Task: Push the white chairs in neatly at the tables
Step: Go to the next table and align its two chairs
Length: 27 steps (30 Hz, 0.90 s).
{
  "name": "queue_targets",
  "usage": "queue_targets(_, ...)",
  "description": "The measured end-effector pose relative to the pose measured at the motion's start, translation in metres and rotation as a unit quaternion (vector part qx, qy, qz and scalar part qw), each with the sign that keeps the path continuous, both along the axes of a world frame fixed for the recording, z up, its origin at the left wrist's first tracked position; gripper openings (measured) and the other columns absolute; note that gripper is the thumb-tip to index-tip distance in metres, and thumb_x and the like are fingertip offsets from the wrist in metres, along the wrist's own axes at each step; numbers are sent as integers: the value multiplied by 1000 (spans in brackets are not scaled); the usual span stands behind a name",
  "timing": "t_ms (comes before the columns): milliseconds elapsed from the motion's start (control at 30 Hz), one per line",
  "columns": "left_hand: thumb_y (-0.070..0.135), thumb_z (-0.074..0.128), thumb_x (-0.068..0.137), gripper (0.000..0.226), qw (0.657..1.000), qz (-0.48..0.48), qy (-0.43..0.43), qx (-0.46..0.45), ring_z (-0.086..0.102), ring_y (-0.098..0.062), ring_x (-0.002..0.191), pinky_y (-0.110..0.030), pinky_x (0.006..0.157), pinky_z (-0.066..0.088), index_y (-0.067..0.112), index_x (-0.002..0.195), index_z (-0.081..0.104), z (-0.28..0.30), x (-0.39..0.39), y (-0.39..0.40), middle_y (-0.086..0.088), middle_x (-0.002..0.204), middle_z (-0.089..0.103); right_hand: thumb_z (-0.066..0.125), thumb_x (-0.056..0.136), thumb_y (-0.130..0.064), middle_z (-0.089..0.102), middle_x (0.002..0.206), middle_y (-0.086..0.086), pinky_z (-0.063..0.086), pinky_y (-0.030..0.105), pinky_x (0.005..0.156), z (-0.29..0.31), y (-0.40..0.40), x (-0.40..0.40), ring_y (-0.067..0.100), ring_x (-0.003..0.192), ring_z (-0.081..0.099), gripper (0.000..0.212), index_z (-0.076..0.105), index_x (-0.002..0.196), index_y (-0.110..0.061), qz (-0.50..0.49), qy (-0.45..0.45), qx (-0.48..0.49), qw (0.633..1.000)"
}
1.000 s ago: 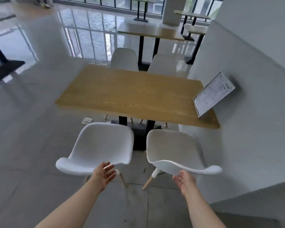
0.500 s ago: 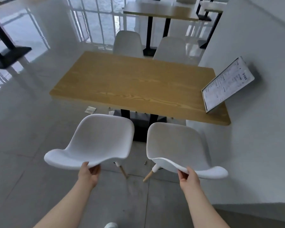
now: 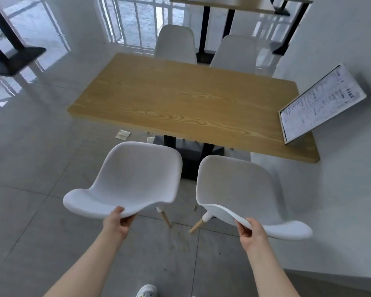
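Two white chairs stood pulled out from the table [image 3: 180, 99]; the left hand [image 3: 117, 221] gripped the left chair [image 3: 133, 181] by its backrest rim, the right hand [image 3: 252, 232] likewise clasped the right chair [image 3: 234, 185].

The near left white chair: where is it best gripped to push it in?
Grip the left chair at its backrest's top rim, from behind, as the left hand does: that thin curled edge faces the person, opposite the table.
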<state>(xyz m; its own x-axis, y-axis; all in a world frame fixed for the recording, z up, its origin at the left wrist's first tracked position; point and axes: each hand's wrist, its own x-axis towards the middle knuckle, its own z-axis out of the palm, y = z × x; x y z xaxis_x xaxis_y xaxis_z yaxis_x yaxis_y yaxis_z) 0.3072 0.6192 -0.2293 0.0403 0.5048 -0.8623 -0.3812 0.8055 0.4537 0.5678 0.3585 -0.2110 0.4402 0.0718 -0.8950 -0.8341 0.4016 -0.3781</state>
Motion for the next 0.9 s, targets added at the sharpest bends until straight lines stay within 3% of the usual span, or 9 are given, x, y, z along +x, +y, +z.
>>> queue_targets(67,-2,46,91,14,1000,7,-6,-4,56,-26,74,-39,54,59,5,80,51,3,5,-8,-11,85,56,57,82,-1,61,87,9,57,40,66,4,10,-16,23,82,66,3,54,84,-3,-6,9,14,1000)
queue_targets(167,-3,47,91,15,1000,13,-16,-5,56,-24,74,-39,60,59,6,79,51,7,9,-18,-9,83,56,56,83,-1,63,101,11,58,38,64,4,16,-44,24,96,65,21,57,104,-1,-16,6,19,1000)
queue_targets(233,-3,47,91,15,1000,17,-24,2,57,-23,75,-36,50,59,7,81,52,7,8,-20,-8,84,57,56,85,-1,61,111,12,58,37,65,1,15,-58,25,101,63,30,55,114,-2,-25,-12,11,1000)
queue_targets(300,-2,46,91,15,999,21,-31,6,57,-23,76,-33,43,56,9,83,53,8,6,-20,-7,85,58,55,85,0,60,115,12,58,35,64,1,15,-67,23,92,63,26,55,111,-3,-27,-33,8,999)
queue_targets(433,-2,45,92,18,999,17,-41,17,56,-21,77,-30,45,57,11,84,53,10,6,-24,-6,86,58,54,86,0,62,114,10,60,27,60,1,22,-73,19,81,68,34,55,120,-2,-21,-69,37,997)
queue_targets(567,-2,45,92,18,998,14,-54,23,57,-21,78,-29,45,57,11,85,55,7,7,-21,-4,68,70,55,86,0,61,122,10,60,26,62,-3,31,-65,20,94,63,46,50,132,-1,-31,-87,39,995)
queue_targets(667,-2,46,91,18,998,14,-53,29,59,-20,80,-29,46,57,12,87,56,3,8,-17,-1,66,71,55,87,-3,63,111,7,59,23,60,-3,41,-60,18,92,63,39,52,126,-2,-28,-93,42,994)
queue_targets(800,-2,44,91,20,996,22,-72,38,60,-20,80,-30,51,59,14,87,56,4,13,-17,-1,66,72,57,87,-5,62,107,8,59,27,70,-5,50,-54,19,91,63,29,55,115,-2,-18,-86,49,995)
queue_targets(900,-3,43,91,22,994,23,-96,37,69,-18,68,-31,57,59,14,87,57,8,18,-9,2,60,73,58,87,-4,61,101,9,59,28,68,-5,51,-50,20,89,63,14,55,101,-4,-14,-70,52,996)
